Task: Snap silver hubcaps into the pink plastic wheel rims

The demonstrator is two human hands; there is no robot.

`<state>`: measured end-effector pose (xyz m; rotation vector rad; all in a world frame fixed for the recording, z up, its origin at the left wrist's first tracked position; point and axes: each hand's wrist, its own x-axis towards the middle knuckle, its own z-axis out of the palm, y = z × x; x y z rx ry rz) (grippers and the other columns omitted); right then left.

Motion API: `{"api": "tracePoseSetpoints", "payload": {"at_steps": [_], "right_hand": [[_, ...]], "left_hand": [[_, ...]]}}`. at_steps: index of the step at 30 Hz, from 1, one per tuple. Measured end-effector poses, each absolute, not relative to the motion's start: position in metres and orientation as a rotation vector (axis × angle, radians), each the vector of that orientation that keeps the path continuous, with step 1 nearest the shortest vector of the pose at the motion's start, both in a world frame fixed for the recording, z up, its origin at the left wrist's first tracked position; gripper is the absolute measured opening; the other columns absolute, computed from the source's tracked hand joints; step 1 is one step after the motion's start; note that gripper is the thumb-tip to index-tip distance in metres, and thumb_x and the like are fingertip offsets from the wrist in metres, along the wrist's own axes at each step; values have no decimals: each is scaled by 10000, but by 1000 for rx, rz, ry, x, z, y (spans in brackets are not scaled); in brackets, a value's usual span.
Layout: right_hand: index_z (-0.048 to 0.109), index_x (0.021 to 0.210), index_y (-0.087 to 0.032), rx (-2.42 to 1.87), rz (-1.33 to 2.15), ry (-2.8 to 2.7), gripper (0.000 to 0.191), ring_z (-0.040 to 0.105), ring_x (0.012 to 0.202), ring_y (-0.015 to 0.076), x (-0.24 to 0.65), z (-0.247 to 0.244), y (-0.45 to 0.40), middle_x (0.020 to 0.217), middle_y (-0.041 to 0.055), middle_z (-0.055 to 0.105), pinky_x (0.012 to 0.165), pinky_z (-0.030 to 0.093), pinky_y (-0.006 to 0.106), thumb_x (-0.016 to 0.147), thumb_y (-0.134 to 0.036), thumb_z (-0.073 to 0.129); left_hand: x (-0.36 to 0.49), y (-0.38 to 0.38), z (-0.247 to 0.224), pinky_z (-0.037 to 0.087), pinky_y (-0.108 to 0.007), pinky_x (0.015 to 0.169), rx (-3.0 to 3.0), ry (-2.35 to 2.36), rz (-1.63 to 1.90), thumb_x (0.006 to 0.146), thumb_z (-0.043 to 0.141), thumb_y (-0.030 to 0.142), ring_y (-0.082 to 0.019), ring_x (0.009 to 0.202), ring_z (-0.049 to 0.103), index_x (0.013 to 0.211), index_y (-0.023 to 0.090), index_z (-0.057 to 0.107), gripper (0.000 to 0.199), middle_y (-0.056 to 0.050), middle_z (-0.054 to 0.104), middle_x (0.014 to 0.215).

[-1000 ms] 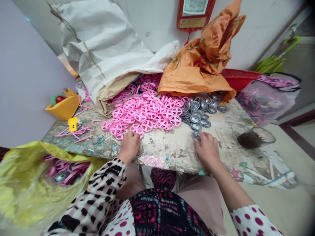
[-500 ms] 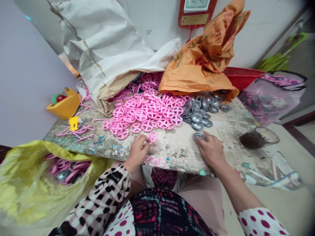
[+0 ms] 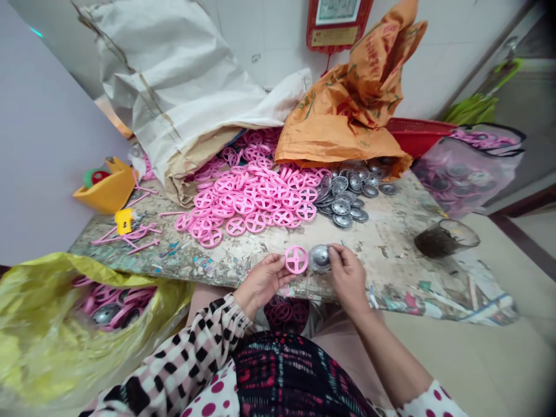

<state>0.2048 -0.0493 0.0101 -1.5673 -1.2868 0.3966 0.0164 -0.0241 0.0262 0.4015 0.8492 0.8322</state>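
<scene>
Between the thumb and fingers of my left hand (image 3: 268,279) is a pink plastic wheel (image 3: 296,260) with crossed spokes, its face turned towards me. My right hand (image 3: 348,277) pinches a grey hubcap-like disc (image 3: 320,256) by its right edge. Wheel and disc are held side by side above the table's near edge, a narrow gap apart. Behind them lies a heap of pink wheels (image 3: 256,194). To its right, touching it, is a smaller pile of grey discs (image 3: 343,202).
A white sack (image 3: 174,75) and an orange sack (image 3: 343,127) open onto the worn table (image 3: 382,243). A dark-filled glass (image 3: 447,238) stands right. A yellow bag (image 3: 39,324) with wheels sits lower left; pink sticks (image 3: 139,237) and a yellow container (image 3: 106,188) lie left.
Both hands have lifted their pieces off the table and drawn them together in front of my body. The left hand moved right, the right hand moved left. The view has shifted slightly.
</scene>
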Motion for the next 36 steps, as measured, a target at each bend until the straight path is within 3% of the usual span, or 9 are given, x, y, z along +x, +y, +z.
{"api": "tracePoseSetpoints", "payload": {"at_steps": [5,9,13,18,27,31,36], "right_hand": [[623,983,-169,-1520,266,-1569,290,556,817,181,162,15,-56,858,64,558,745,449,306,961,-320,376],[597,1063,-157,-1517,190,-1635,290,540,890,205,156,14,-63,958,104,519,782,462,337,958,-333,392],[509,1206,-163,-1492,389,-1627,345,548,929,210,164,20,-64,1032,109,546,815,465,348,935,-364,436],[565,1077,-221,-1486,843,-1589,246,601,866,181,171,26,-65,962,32,648,773,465,296,919,-377,462],[551,993,-205,-1346,1101,-1304,286,612,786,178,165,3,-64,865,24,660,725,485,290,842,-448,541],[559,977,-201,-1313,1186,-1324,282,601,731,171,172,3,-68,825,14,648,672,488,288,846,-448,523],[621,1004,-219,-1384,1096,-1699,231,610,875,184,167,11,-90,949,27,666,799,478,322,905,-333,446]], "left_hand": [[24,-30,30,555,-291,726,426,789,829,733,722,175,-148,741,663,915,160,540,258,-42,666,862],[23,-33,29,556,-264,605,522,840,857,659,769,188,-137,640,639,897,148,566,316,-19,648,792],[23,-33,30,553,-251,560,529,833,836,645,777,232,-127,606,627,894,145,571,335,-18,646,773],[25,-35,30,542,-238,523,579,871,838,601,797,268,-122,573,615,826,147,549,357,0,631,717],[20,-37,27,491,-235,498,792,989,807,618,768,360,-123,537,583,789,155,535,354,15,607,673],[15,-35,32,443,-190,527,891,980,801,627,776,324,-96,568,563,921,155,593,385,15,611,696],[8,-31,32,470,-222,581,859,1067,822,721,694,359,-129,655,617,1048,194,569,387,-20,642,791]]}}
